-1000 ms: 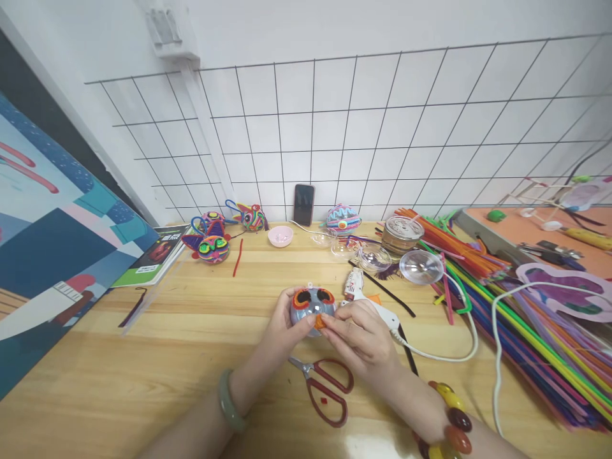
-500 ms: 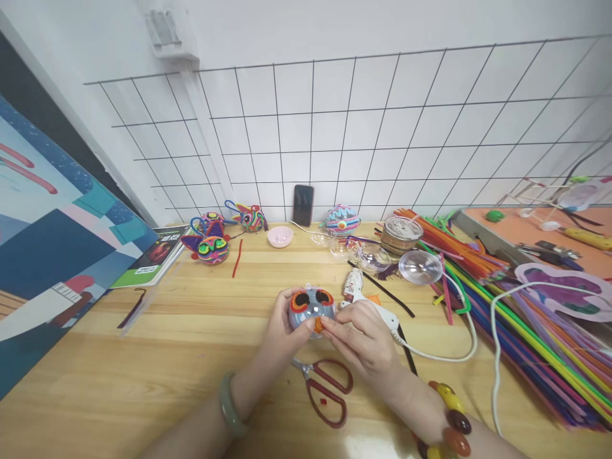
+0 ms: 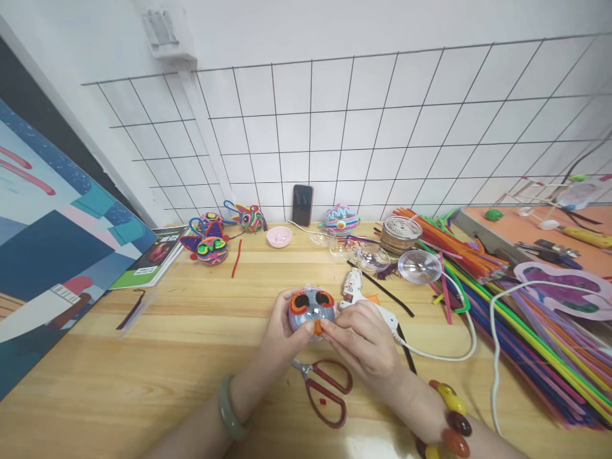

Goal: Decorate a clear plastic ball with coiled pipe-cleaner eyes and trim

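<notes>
Over the wooden tabletop, the left hand cups a clear ball; the right hand pinches an orange piece at its front. Seemingly an attaching step, it next calls for steady pressure.

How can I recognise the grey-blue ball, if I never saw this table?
On the wooden table, look just beyond the red-handled scissors. The left hand holds a grey-blue ball, while the right hand pinches a small orange piece at its front. Unlike the green-eyed striped ornament farther back, its black eyes are edged in orange-red.
</notes>
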A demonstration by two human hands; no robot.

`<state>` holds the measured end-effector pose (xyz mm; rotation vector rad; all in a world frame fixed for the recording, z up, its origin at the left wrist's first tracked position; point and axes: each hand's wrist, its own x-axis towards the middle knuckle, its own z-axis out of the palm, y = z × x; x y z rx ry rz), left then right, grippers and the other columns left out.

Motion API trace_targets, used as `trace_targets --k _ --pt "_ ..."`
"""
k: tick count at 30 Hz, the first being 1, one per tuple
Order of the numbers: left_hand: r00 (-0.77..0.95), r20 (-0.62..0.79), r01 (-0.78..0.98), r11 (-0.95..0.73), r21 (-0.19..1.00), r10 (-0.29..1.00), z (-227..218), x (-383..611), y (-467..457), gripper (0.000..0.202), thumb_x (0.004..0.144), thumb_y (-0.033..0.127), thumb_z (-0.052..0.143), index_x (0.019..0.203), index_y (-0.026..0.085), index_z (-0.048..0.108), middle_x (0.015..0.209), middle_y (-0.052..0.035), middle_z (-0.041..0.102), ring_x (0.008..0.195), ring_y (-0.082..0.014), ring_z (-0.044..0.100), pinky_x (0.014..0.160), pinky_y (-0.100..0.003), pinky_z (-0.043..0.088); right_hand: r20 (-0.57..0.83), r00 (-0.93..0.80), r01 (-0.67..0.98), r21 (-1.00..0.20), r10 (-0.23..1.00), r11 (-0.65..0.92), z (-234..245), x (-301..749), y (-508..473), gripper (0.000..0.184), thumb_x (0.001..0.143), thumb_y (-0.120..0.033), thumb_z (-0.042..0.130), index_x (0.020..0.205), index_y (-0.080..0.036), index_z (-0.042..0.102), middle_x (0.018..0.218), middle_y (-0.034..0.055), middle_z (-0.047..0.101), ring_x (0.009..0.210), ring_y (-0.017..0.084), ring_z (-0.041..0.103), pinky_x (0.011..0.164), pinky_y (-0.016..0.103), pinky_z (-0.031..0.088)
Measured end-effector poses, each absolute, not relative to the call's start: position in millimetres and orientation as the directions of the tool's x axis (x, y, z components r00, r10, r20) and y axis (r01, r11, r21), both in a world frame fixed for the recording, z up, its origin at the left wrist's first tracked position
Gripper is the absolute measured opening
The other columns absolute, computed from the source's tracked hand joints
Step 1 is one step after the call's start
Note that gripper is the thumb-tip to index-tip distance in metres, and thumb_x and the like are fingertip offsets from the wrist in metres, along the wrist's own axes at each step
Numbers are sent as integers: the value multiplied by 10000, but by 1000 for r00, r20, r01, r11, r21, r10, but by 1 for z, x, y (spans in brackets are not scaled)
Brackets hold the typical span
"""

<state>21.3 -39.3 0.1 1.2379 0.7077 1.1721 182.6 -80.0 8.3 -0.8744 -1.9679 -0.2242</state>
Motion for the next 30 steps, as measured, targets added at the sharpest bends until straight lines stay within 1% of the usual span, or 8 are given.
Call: trace_targets --k 5,11,15,20,27,30 --pt "302 187 -276 -103 956 935 -1 20 -40 454 678 342 702 1052 201 485 1115 -86 597 1047 -233 569 908 -359 441 821 -309 652 -184 479 736 6 183 -79 263 820 -89 601 1060 -195 622 711 28 621 698 158 525 638 325 407" --pt "318 206 -289 -112 951 925 -1 20 -40 466 688 356 697 1067 202 474 1135 -93 586 1059 -238 561 910 -367 440 822 -324 643 -171 468 746 8 184 -80 249 812 -74 607 1042 -169 627 710 45 633 718 170 528 642 334 418" --pt "314 205 -285 -114 952 927 -1 21 -40 472 682 368 701 1061 199 477 1131 -95 589 1056 -244 563 907 -372 441 821 -325 642 -173 469 747 8 184 -80 246 826 -87 595 1052 -180 622 716 42 637 720 168 529 638 333 422" --pt "317 215 -284 -124 951 924 -3 21 -40 462 694 362 693 1070 203 474 1133 -88 588 1058 -229 563 912 -355 437 822 -318 653 -171 472 738 9 183 -80 234 839 -107 579 1050 -199 625 702 29 629 711 162 538 628 323 422" --pt "309 201 -284 -112 952 929 -2 20 -40 453 691 352 695 1063 210 479 1125 -83 594 1051 -229 567 909 -358 441 830 -318 647 -164 459 745 10 183 -81 234 824 -92 591 1037 -180 632 702 39 623 714 170 544 628 323 425" --pt "304 199 -292 -107 950 932 -2 20 -40 465 678 353 705 1061 210 483 1131 -86 593 1055 -237 566 907 -366 443 829 -314 650 -168 463 741 9 183 -81 246 831 -102 584 1055 -195 627 699 31 620 714 168 546 628 321 428"
